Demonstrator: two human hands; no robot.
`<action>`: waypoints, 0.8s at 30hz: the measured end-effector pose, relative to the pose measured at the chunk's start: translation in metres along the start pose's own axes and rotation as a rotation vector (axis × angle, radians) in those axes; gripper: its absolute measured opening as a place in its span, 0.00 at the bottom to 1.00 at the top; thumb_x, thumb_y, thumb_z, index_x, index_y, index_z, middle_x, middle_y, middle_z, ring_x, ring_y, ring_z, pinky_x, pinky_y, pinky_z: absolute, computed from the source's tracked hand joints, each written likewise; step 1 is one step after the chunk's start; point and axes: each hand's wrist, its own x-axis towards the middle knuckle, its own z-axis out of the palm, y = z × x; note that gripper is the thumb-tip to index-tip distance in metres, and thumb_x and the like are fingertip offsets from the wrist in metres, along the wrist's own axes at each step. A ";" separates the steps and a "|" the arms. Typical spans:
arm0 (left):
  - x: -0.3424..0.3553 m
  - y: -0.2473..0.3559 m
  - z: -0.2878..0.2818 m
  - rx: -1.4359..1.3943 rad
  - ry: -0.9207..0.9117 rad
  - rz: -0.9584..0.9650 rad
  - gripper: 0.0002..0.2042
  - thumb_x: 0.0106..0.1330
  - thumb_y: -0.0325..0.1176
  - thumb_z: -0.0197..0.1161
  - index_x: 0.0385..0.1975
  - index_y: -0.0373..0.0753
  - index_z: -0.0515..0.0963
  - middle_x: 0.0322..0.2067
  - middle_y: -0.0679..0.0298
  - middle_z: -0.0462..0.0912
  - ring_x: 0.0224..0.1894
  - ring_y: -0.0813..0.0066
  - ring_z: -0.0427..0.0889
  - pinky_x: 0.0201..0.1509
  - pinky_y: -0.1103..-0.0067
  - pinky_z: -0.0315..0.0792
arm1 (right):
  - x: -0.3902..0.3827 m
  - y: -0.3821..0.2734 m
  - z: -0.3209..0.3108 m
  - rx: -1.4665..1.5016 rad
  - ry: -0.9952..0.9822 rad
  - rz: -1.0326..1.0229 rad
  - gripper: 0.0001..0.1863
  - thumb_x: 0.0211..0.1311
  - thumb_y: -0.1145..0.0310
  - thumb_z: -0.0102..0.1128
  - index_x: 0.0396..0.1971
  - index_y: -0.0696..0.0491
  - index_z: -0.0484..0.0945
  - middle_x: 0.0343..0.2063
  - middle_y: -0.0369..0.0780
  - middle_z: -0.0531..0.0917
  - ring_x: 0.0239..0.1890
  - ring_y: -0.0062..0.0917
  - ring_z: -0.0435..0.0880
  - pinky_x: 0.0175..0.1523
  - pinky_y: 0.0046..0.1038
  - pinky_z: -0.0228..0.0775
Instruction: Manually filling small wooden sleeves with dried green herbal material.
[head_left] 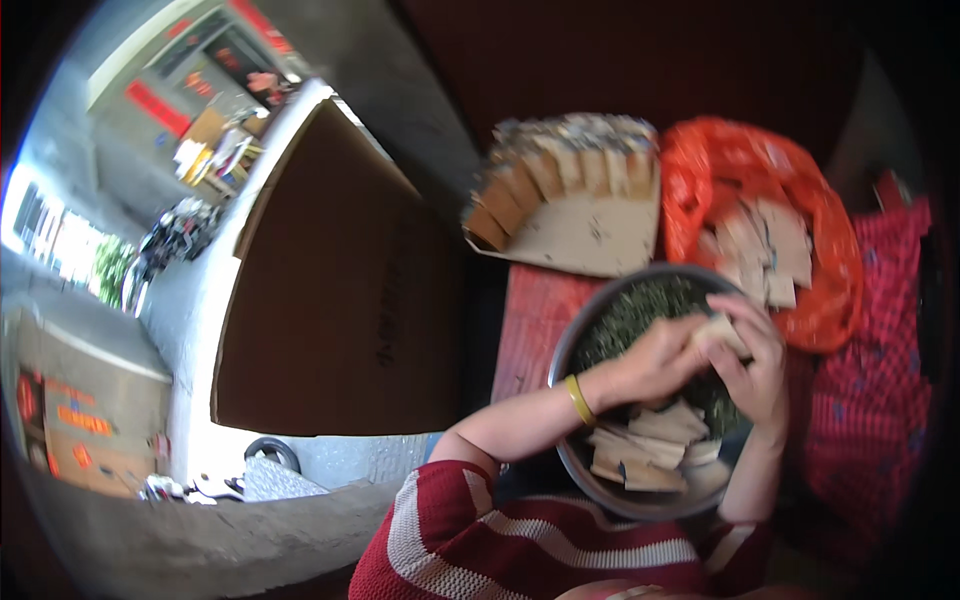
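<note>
My left hand [660,355], with a yellow bracelet at the wrist, and my right hand [757,368] meet over a round metal basin [562,378]. Between their fingers is a small pale brown paper bag [727,334], partly hidden by the hands. Dried green leaves [645,308] fill the far part of the basin under my hands. Several flat paper bags [650,452] lie loosely piled in its near part.
Beyond the basin, a cardboard tray [600,232] holds upright brown packets [545,175] along its far and left sides. An orange-red plastic bag [690,190] with flat paper bags [765,245] stands at right, beside pink checked cloth [870,400]. A large cardboard box [340,280] rises at left.
</note>
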 end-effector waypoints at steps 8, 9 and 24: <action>0.009 0.000 -0.002 -0.037 0.045 -0.166 0.18 0.78 0.41 0.50 0.35 0.31 0.78 0.23 0.59 0.79 0.26 0.78 0.76 0.31 0.76 0.74 | 0.005 0.026 -0.007 0.008 -0.131 -0.102 0.18 0.61 0.60 0.65 0.37 0.64 0.81 0.43 0.50 0.83 0.49 0.45 0.81 0.53 0.38 0.73; 0.012 0.002 -0.001 -0.063 0.057 -0.158 0.20 0.78 0.43 0.48 0.36 0.31 0.78 0.22 0.62 0.79 0.26 0.79 0.76 0.31 0.77 0.73 | 0.003 0.030 -0.007 -0.037 -0.118 -0.144 0.20 0.59 0.60 0.66 0.38 0.64 0.80 0.47 0.51 0.82 0.50 0.45 0.81 0.55 0.38 0.73; 0.012 -0.003 -0.012 0.036 0.102 -0.004 0.08 0.69 0.28 0.62 0.41 0.31 0.82 0.36 0.57 0.81 0.38 0.69 0.79 0.44 0.77 0.74 | -0.006 0.027 0.002 0.033 0.179 0.045 0.14 0.58 0.69 0.71 0.37 0.61 0.78 0.33 0.42 0.82 0.35 0.25 0.82 0.42 0.25 0.74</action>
